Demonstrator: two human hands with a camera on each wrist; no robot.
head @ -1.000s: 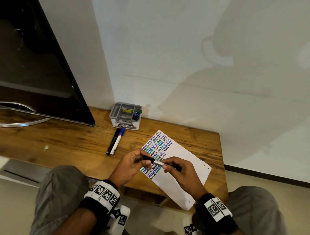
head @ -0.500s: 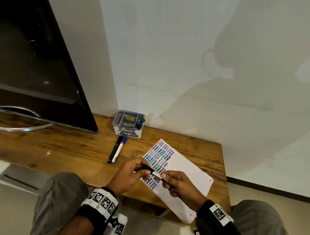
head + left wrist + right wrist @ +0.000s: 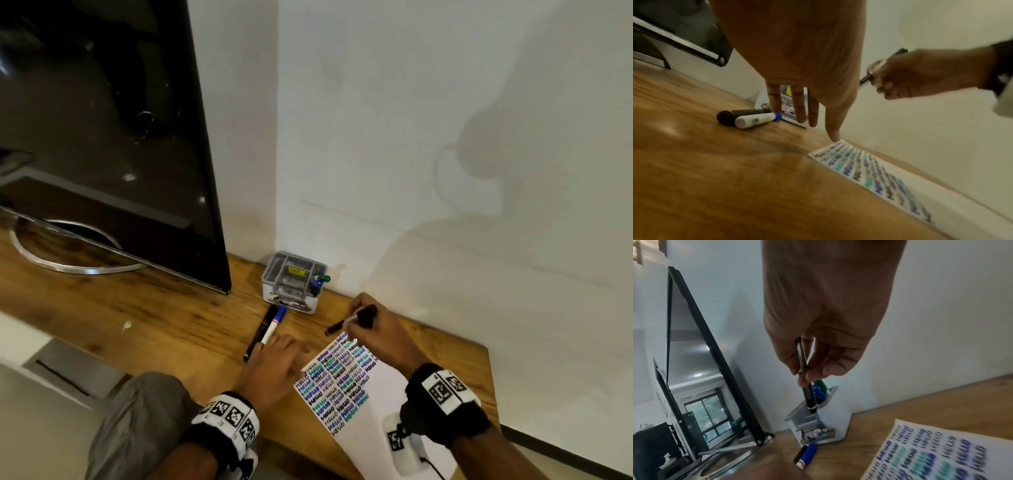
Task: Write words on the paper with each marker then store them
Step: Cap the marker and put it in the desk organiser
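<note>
My right hand (image 3: 354, 322) pinches a thin black pen (image 3: 346, 323) above the far corner of the paper (image 3: 380, 383). In the right wrist view the pen (image 3: 807, 394) points down at the grey organiser box (image 3: 824, 423), which holds a blue and a green marker (image 3: 819, 388). The paper (image 3: 869, 168) carries rows of HELLO in black, blue and green. My left hand (image 3: 291, 351) is open and flat, its straight fingers (image 3: 799, 105) low over the table beside the paper's left edge. A black marker (image 3: 261, 334) and a blue-capped white marker (image 3: 275, 323) lie side by side in front of the box (image 3: 294, 281).
A large dark TV screen (image 3: 102, 137) on a curved metal stand (image 3: 78, 269) fills the table's left side. A white wall stands right behind the box. The wooden table (image 3: 154, 318) ends at its right edge (image 3: 488, 353) and near my knees.
Both hands held the pen over the paper before. My left hand has let go and dropped flat beside the paper, and my right hand has carried the pen up towards the box.
</note>
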